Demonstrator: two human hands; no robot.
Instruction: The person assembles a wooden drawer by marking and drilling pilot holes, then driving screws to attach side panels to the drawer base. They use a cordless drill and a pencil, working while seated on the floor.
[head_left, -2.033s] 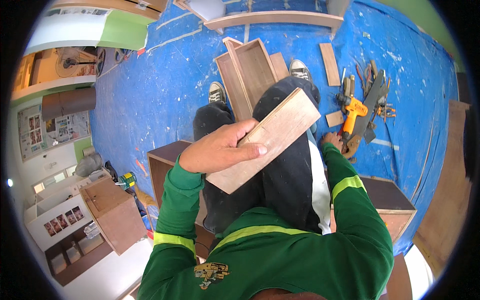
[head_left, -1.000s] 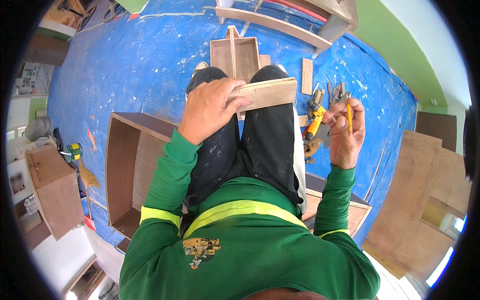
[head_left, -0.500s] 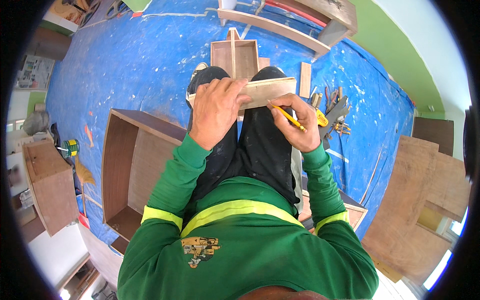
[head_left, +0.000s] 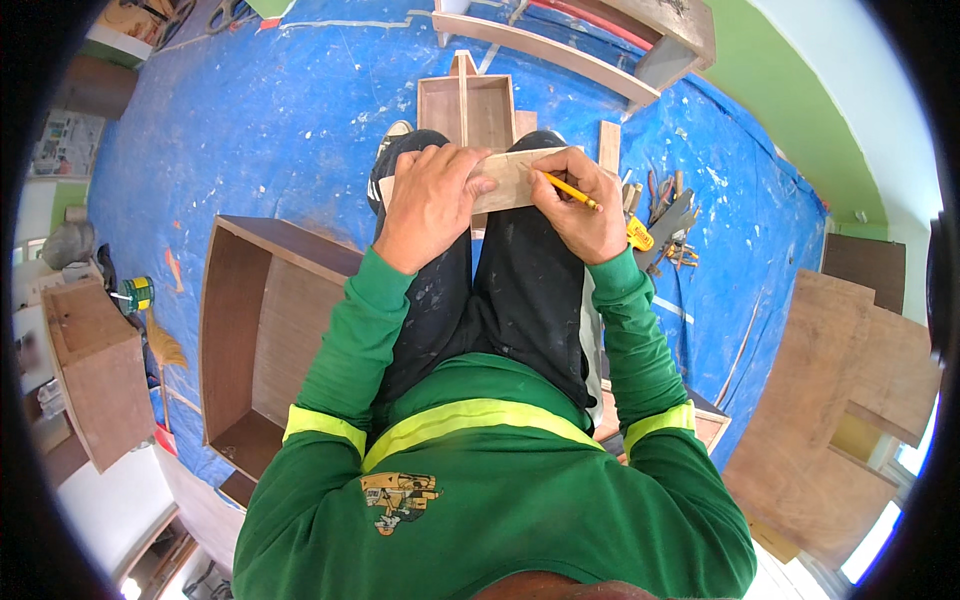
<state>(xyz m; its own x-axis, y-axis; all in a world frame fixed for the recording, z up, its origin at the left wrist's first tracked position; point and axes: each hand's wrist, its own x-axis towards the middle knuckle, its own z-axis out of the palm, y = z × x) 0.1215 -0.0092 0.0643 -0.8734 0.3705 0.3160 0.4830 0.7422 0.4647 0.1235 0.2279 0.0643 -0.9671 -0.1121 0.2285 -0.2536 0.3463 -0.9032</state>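
A short, pale wooden board (head_left: 508, 181) lies across my knees. My left hand (head_left: 428, 205) grips its left part, thumb on the face and fingers over the far edge. Pinched in my right hand (head_left: 588, 205) is a yellow pencil (head_left: 573, 191), its tip at the board's face near the middle. The fingers of that hand rest along the board's right end and cover it. Just beyond my knees stands a wooden drawer box (head_left: 490, 108) with a strip of wood lying over it.
Hand tools (head_left: 672, 220) lie in a pile right of my knee, beside a narrow wood strip (head_left: 609, 147). A large open wooden box (head_left: 285, 330) stands at my left. Plywood sheets (head_left: 810, 380) lean at the right. Blue tarp (head_left: 300, 120) covers the floor.
The board has tilted so its broad face shows more. My right hand has moved up and left, bringing the pencil tip further onto the face. My left hand still holds the board.
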